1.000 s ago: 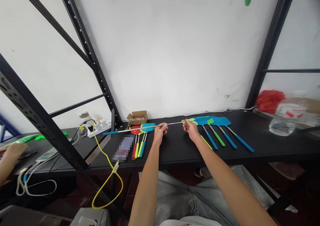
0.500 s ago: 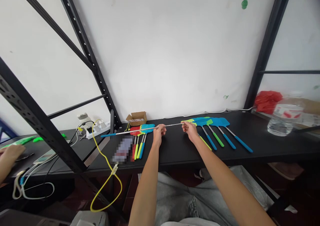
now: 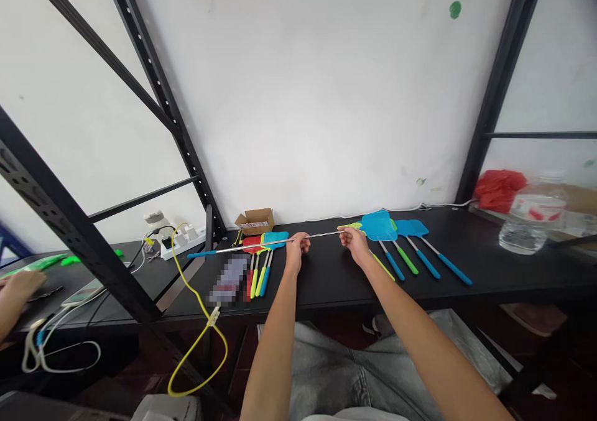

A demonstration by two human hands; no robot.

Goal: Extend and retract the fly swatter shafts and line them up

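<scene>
A blue fly swatter is stretched sideways above the table, its thin metal rod [image 3: 233, 247] drawn out long. Its blue handle points left, and its blue mesh head [image 3: 379, 225] is at the right, its broad face turned toward me. My left hand [image 3: 297, 248] is closed around the middle of the rod. Near the head, my right hand [image 3: 353, 242] pinches the rod's thin end. Below and to the left lie several short swatters, with red, yellow and blue heads [image 3: 276, 239]. More swatters with blue [image 3: 413, 227], green and yellow heads lie fanned out on the right, partly covered by the held head.
On the black table [image 3: 321, 287] are a small cardboard box [image 3: 255, 221], a power strip [image 3: 186, 242] and a yellow cable [image 3: 193, 290]. A water bottle [image 3: 529, 219] and red bag [image 3: 499, 189] stand right. Another person's hand [image 3: 21, 290] shows far left beyond the rack post.
The held swatter's head has turned about the rod, from nearly edge-on to flat toward me. Both hands stay in nearly the same place on the rod.
</scene>
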